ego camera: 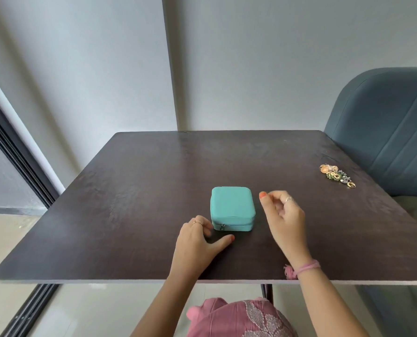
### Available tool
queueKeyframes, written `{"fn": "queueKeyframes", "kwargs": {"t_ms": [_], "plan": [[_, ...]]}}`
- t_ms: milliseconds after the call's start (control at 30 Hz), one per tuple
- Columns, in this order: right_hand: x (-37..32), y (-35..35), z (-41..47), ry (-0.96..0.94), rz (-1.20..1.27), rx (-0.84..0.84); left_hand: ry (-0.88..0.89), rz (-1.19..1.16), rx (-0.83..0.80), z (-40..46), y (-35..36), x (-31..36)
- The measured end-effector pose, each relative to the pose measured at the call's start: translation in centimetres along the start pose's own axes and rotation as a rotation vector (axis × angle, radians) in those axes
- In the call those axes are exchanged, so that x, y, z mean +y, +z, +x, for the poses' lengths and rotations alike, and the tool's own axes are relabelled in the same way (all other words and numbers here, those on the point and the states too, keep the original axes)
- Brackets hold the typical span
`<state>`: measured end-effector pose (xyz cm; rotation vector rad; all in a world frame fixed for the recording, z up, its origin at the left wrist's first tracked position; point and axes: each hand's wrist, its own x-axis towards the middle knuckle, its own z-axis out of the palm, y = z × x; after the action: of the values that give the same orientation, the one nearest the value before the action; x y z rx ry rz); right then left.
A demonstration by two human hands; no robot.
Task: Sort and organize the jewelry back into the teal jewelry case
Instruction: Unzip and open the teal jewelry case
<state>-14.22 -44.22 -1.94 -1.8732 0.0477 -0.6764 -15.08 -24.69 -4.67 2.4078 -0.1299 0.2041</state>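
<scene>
Teal case (232,208) sits zipped shut near the middle of the dark table (134,195), its zipper pull on the front wall at the case's 7 o'clock corner. Jewelry (337,175), a small heap of gold, green and silver pieces, lies well apart from the case at its 2 o'clock, close to the table's right edge.

Left hand (200,244) rests on the table at the case's 7 o'clock, fingers curled next to the zipper corner; whether they touch the case or the pull I cannot tell. Its thumb stretches out flat along the table just in front of the case. A ring shows on one finger.

Right hand (284,215) hovers just beside the case at 3 o'clock, fingers loosely curled and somewhat blurred, holding nothing I can make out. It wears a ring, and a pink thread band circles the wrist.

A blue-grey chair (385,132) stands beyond the table at 2 o'clock.
</scene>
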Motion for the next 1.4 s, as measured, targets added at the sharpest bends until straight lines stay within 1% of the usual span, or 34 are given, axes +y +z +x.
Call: {"fn": "queueKeyframes", "kwargs": {"t_ms": [33, 100, 233, 333, 433, 500, 567, 767, 1000, 1200, 1400], "plan": [[0.2, 0.2, 0.7, 0.043, 0.029, -0.022, -0.004, 0.012, 0.015, 0.0, 0.1, 0.2], [1.0, 0.9, 1.8, 0.102, 0.059, -0.124, -0.002, 0.047, 0.039, 0.0, 0.5, 0.6], [2.4, 2.1, 2.3, 0.132, 0.057, -0.340, -0.002, 0.087, 0.091, 0.0, 0.8, 1.1], [2.6, 2.3, 2.2, 0.130, 0.049, -0.438, 0.011, 0.079, 0.105, -0.1, 0.8, 1.1], [2.8, 2.3, 2.2, 0.071, -0.024, -0.509, 0.053, 0.062, 0.068, -0.2, 0.6, 1.0], [3.0, 2.3, 2.2, 0.037, -0.084, -0.523, 0.093, 0.031, 0.033, -0.2, 0.4, 0.7], [3.0, 2.2, 2.3, 0.024, -0.099, -0.526, 0.097, 0.005, 0.005, 0.0, -0.1, 0.3], [3.2, 2.1, 2.3, 0.012, -0.123, -0.540, 0.033, -0.010, -0.034, 0.9, -1.4, -0.9], [3.3, 2.1, 2.4, 0.018, -0.131, -0.540, -0.055, -0.034, -0.018, 4.7, -2.3, -1.8], [3.3, 2.1, 2.3, 0.031, -0.140, -0.546, -0.046, -0.068, -0.008, 9.4, -1.6, -1.7], [3.2, 2.2, 2.4, 0.017, -0.152, -0.552, -0.005, -0.094, -0.079, 11.8, -0.9, -0.8]]}}
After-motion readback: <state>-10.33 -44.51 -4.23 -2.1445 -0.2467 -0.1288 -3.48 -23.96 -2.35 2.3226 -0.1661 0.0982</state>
